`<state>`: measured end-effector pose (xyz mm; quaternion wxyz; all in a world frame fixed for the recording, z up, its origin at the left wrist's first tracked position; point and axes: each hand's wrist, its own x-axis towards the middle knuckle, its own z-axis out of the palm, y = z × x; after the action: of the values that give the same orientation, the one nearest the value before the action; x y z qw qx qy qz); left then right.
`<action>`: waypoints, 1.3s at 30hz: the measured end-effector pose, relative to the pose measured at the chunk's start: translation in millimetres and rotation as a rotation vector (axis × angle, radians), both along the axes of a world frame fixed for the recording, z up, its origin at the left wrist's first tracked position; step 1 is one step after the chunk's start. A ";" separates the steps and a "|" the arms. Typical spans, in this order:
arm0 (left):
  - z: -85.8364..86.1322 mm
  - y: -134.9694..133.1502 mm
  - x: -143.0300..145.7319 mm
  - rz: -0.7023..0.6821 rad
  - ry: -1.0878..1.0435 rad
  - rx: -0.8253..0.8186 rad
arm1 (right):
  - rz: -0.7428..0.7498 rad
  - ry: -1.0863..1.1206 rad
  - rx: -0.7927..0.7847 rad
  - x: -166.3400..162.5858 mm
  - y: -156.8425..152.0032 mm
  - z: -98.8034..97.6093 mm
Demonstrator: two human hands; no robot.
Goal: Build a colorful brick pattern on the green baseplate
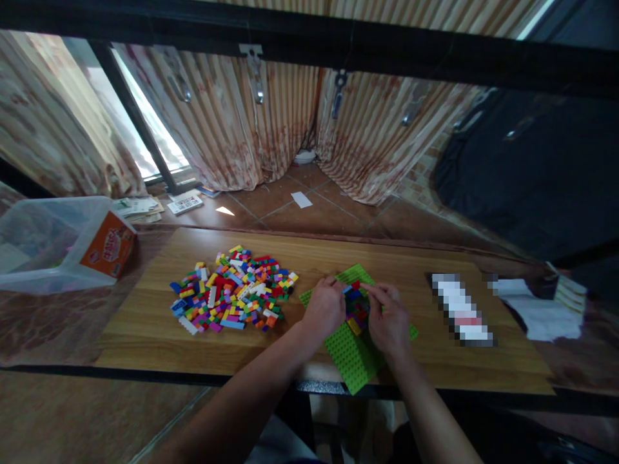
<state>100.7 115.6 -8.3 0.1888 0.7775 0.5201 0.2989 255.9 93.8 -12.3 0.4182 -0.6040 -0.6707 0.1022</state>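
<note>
A green baseplate (349, 357) lies on the wooden board (145, 322), overhanging its near edge. A small cluster of coloured bricks (356, 310) is stuck on the plate. My left hand (325, 308) rests curled on the plate's left side, touching the cluster. My right hand (389, 319) is on the right side, fingers pinched together over a red brick (356, 285) at the cluster's top. A pile of loose coloured bricks (232, 290) lies to the left of both hands.
A clear plastic bin (39, 245) with an orange box (109, 245) stands at the far left. A blurred-out flat object (461, 309) and white papers (541, 309) lie to the right. Curtains and tiled floor lie beyond the board.
</note>
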 end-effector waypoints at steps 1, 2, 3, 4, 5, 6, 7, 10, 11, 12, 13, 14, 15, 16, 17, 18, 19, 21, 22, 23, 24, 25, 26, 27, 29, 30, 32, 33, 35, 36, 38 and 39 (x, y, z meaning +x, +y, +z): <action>-1.5 -1.5 0.9 0.005 -0.007 0.010 | 0.004 -0.010 -0.011 0.8 -0.4 -0.8; -3.1 -3.5 1.8 0.015 -0.021 0.025 | -0.007 -0.015 -0.019 2.1 -0.8 -1.8; -4.6 -6.1 2.7 0.030 -0.040 0.044 | -0.029 -0.016 -0.023 3.8 -1.2 -3.0; -5.9 -9.0 3.5 0.048 -0.062 0.064 | -0.056 -0.014 -0.024 5.7 -1.5 -4.2; -6.8 -12.2 4.4 0.065 -0.086 0.082 | -0.084 -0.009 -0.022 7.7 -1.6 -5.5; -7.3 -15.3 5.3 0.078 -0.106 0.093 | -0.105 0.000 -0.020 9.3 -1.4 -6.8; -7.3 -18.2 6.3 0.089 -0.118 0.097 | -0.121 0.012 -0.019 10.5 -1.1 -8.0; -6.0 -24.0 10.1 0.102 -0.092 0.084 | -0.145 0.050 -0.024 11.0 0.4 -11.1; -5.6 -24.8 11.7 0.106 -0.076 0.077 | -0.154 0.059 -0.024 10.4 0.9 -11.9; -5.3 -25.2 13.5 0.115 -0.065 0.070 | -0.162 0.066 -0.024 9.6 1.1 -12.5; -5.2 -25.3 15.3 0.130 -0.061 0.063 | -0.169 0.071 -0.023 8.8 1.2 -13.0; -5.3 -25.1 17.1 0.150 -0.065 0.057 | -0.175 0.072 -0.021 8.1 1.2 -13.4; -5.7 -24.9 18.9 0.172 -0.072 0.052 | -0.181 0.072 -0.018 7.6 1.0 -13.6; -6.1 -24.5 20.6 0.192 -0.080 0.048 | -0.184 0.068 -0.016 7.3 0.7 -13.8; -6.6 -24.2 22.0 0.208 -0.090 0.046 | -0.185 0.062 -0.014 7.1 0.4 -14.0; -7.1 -23.8 23.1 0.216 -0.101 0.043 | -0.187 0.056 -0.013 7.1 0.2 -14.2; -7.6 -23.4 23.8 0.222 -0.113 0.040 | -0.188 0.050 -0.014 7.2 0.1 -14.4; -8.2 -22.6 24.5 0.225 -0.141 0.037 | -0.191 0.042 -0.017 7.3 0.1 -14.8; -8.4 -22.1 24.5 0.225 -0.155 0.036 | -0.193 0.040 -0.019 7.3 0.3 -15.0; -8.6 -21.7 24.4 0.224 -0.167 0.034 | -0.194 0.037 -0.020 7.2 0.5 -15.1; -8.7 -21.3 24.3 0.223 -0.179 0.032 | -0.193 0.035 -0.021 7.1 0.7 -15.2; -8.8 -20.9 24.1 0.220 -0.189 0.029 | -0.190 0.032 -0.021 7.1 0.9 -15.4; -8.7 -20.5 23.9 0.217 -0.195 0.024 | -0.190 0.031 -0.020 7.0 1.1 -15.6; -8.6 -20.2 23.7 0.215 -0.198 0.020 | -0.190 0.030 -0.021 7.1 1.3 -15.9; -7.9 -19.6 23.4 0.211 -0.195 0.013 | -0.196 0.034 -0.025 7.6 1.4 -16.6; -7.5 -19.4 23.1 0.208 -0.191 0.010 | -0.200 0.039 -0.029 8.0 1.3 -16.9; -6.6 -19.2 22.6 0.202 -0.184 0.007 | -0.201 0.058 -0.035 8.8 1.0 -17.1; -6.2 -19.4 22.4 0.200 -0.182 0.007 | -0.198 0.074 -0.034 8.9 0.9 -16.5; -5.9 -20.2 21.9 0.191 -0.179 0.011 | -0.183 0.118 -0.017 7.7 1.1 -13.5; -6.1 -20.8 21.7 0.185 -0.181 0.014 | -0.170 0.143 -0.003 6.0 1.5 -11.0; -6.7 -21.9 21.4 0.171 -0.185 0.020 | -0.119 0.185 0.023 0.6 2.9 -4.4; -7.1 -22.5 21.4 0.163 -0.184 0.023 | -0.082 0.197 0.027 -3.0 3.7 -1.0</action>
<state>122.1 93.1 -15.4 0.2019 0.7041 0.5587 0.3890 252.9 97.6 -13.3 0.4941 -0.6121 -0.6024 0.1351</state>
